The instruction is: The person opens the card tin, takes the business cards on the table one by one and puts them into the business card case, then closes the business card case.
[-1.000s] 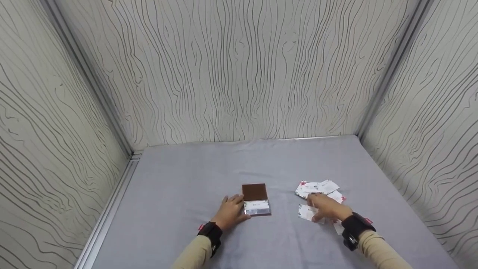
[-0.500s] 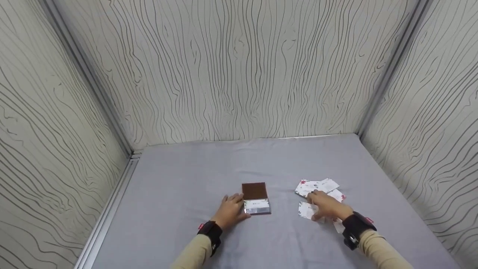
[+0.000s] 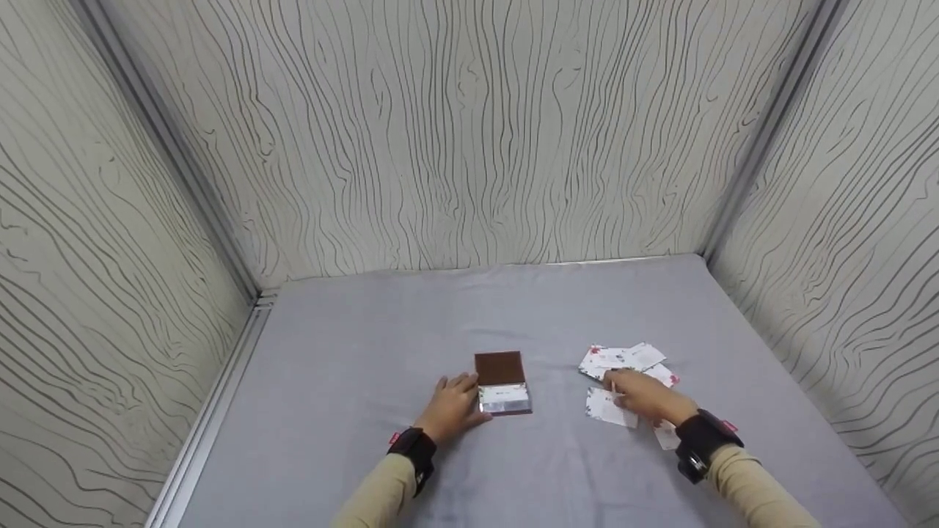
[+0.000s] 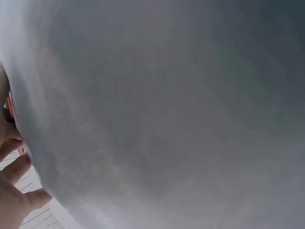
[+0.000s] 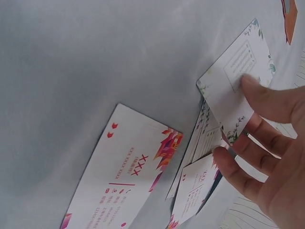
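An unfolded brown card holder [image 3: 500, 369] lies on the grey cloth, a white business card showing in its clear pocket [image 3: 506, 405]. My left hand [image 3: 449, 409] rests at its left side, fingers along the edge and thumb by the lower corner; only fingers [image 4: 16, 169] appear in the left wrist view. My right hand [image 3: 645, 396] pinches a leaf-patterned business card [image 5: 233, 71], thumb on its face and fingers beneath. Just beyond is a loose pile of business cards [image 3: 620, 358]. Another business card, with red and purple print [image 5: 126, 167], lies under the right wrist.
Grey cloth [image 3: 367, 330] covers the table. Wood-grain patterned panels [image 3: 469, 147] rise behind and on both sides, with a metal rail [image 3: 213, 411] along the left edge.
My right thumb has shifted from the card's lower edge up towards its upper edge. My left hand and the card holder keep their place; the head view has tipped slightly.
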A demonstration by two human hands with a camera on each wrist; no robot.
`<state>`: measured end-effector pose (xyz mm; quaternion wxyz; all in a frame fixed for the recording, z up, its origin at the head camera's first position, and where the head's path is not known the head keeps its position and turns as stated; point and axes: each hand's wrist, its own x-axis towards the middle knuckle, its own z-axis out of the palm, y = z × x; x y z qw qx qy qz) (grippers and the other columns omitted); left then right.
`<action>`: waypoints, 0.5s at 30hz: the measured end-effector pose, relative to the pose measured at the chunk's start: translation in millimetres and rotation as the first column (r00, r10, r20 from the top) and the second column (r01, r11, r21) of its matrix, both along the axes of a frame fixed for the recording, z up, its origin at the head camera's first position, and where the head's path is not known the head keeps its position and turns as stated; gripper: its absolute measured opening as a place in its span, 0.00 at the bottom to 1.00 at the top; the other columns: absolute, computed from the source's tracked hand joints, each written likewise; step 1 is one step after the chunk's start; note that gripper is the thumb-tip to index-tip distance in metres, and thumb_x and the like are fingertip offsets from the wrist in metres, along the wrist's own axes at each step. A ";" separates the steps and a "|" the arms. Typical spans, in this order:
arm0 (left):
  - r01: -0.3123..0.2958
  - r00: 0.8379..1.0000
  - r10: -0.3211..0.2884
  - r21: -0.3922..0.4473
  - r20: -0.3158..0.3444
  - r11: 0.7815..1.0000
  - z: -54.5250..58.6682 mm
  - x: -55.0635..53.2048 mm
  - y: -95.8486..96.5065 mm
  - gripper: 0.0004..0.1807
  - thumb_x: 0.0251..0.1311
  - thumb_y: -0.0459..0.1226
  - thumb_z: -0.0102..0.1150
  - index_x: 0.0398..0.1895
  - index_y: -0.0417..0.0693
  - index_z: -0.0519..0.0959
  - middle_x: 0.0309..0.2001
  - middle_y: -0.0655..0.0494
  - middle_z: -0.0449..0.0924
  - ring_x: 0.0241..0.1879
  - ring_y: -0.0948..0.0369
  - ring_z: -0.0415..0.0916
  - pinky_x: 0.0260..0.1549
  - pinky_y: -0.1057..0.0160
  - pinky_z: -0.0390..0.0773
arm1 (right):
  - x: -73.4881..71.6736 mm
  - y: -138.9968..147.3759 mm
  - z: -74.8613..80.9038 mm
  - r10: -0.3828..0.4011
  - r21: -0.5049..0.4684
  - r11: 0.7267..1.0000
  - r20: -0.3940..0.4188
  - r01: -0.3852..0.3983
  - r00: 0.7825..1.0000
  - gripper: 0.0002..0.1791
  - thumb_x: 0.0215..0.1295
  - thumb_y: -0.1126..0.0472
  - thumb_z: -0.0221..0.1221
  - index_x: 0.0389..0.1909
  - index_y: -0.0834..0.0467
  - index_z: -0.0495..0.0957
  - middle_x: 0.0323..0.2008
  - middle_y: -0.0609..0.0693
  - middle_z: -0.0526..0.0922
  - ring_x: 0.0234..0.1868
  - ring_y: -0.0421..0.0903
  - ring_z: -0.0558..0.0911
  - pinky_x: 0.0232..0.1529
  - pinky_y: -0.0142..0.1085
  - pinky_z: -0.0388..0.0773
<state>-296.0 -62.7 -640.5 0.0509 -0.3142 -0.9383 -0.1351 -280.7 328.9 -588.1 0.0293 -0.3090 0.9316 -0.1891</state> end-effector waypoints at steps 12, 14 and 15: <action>0.009 1.000 -0.010 -0.031 -0.022 0.999 1.2 0.7 0.3 0.35 0.62 0.55 0.62 0.62 0.36 0.76 0.65 0.42 0.72 0.65 0.46 0.68 0.61 0.37 0.65 | -2.0 5.4 7.3 0.028 -0.078 0.997 -0.008 -0.029 1.000 0.21 0.47 0.86 0.50 0.36 0.61 0.76 0.28 0.51 0.78 0.31 0.48 0.76 0.33 0.43 0.75; 0.005 1.000 -0.006 -0.037 -0.019 0.999 1.1 0.5 0.4 0.35 0.62 0.55 0.62 0.61 0.36 0.76 0.65 0.43 0.72 0.65 0.46 0.68 0.61 0.37 0.65 | -2.6 5.7 7.9 0.029 -0.079 0.996 -0.007 -0.029 1.000 0.21 0.47 0.85 0.50 0.37 0.61 0.76 0.29 0.52 0.78 0.31 0.48 0.76 0.33 0.43 0.75; 0.004 1.000 -0.004 -0.040 -0.018 0.999 0.8 0.2 0.5 0.35 0.62 0.55 0.62 0.61 0.36 0.76 0.66 0.43 0.71 0.65 0.47 0.68 0.61 0.37 0.65 | -2.7 5.6 8.3 0.029 -0.078 0.997 -0.008 -0.029 1.000 0.20 0.48 0.85 0.50 0.37 0.62 0.76 0.30 0.52 0.78 0.32 0.48 0.76 0.33 0.43 0.76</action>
